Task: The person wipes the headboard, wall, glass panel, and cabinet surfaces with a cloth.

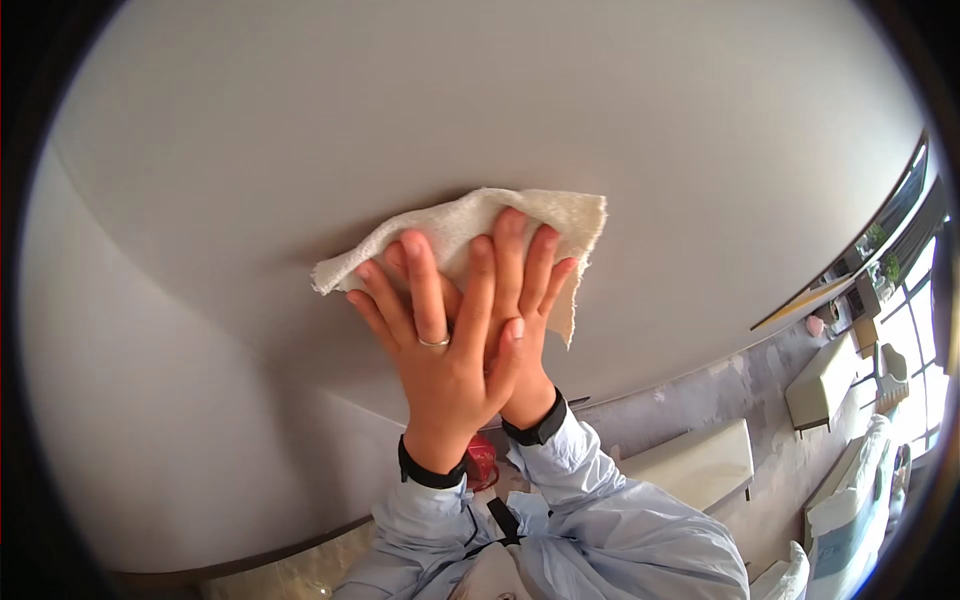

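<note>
A cream-white cloth (470,215) with frayed edges lies crumpled against a smooth pale wall (420,110). My left hand (440,370), with a ring on one finger, presses flat on the cloth's lower left part, fingers spread. Beside it, my right hand (522,290) lies flat on the cloth's right part, fingers stretched upward. The left thumb crosses over the right hand, and the two hands overlap at the palms. The right thumb is partly hidden. Dark bands circle both wrists, below which are light blue sleeves (570,460).
Below right, a cream bench-like piece (690,465) stands on a patchy grey floor (720,395). Another cream piece of furniture (822,380) is farther right, near a bed (850,510) and a bright window (915,330). A red object (482,462) shows between my wrists.
</note>
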`<action>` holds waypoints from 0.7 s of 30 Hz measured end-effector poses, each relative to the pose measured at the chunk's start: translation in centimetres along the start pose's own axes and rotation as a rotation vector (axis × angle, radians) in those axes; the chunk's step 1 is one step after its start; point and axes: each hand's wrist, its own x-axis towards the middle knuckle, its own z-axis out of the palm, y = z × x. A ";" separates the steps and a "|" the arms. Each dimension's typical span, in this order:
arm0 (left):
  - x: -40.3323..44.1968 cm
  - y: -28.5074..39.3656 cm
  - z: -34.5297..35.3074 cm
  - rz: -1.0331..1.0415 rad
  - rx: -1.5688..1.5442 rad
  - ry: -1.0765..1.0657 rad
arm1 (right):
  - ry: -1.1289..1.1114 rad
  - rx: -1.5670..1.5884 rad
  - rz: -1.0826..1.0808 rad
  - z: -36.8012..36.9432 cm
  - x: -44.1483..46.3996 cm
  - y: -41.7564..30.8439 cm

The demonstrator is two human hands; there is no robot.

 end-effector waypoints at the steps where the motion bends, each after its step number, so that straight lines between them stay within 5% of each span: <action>1: 0.3 1.1 0.9 0.019 0.000 0.021 | 0.018 -0.013 0.001 -0.2 0.1 1.3; 10: 4.0 14.8 9.1 0.153 -0.015 0.063 | 0.061 -0.249 -0.058 -4.0 -0.6 18.6; 12: 4.5 19.2 11.7 0.129 -0.004 0.062 | -0.077 -0.259 0.030 -5.9 -1.3 22.8; 16: 6.4 29.3 17.4 0.085 -0.038 0.035 | 0.041 -0.133 0.124 -10.7 1.4 31.2; 19: 8.8 37.1 22.6 0.029 -0.059 0.238 | 0.053 -0.146 0.169 -13.5 1.1 39.1; 21: 10.4 41.3 24.9 0.203 0.088 0.224 | 0.065 -0.167 0.201 -15.4 1.0 44.5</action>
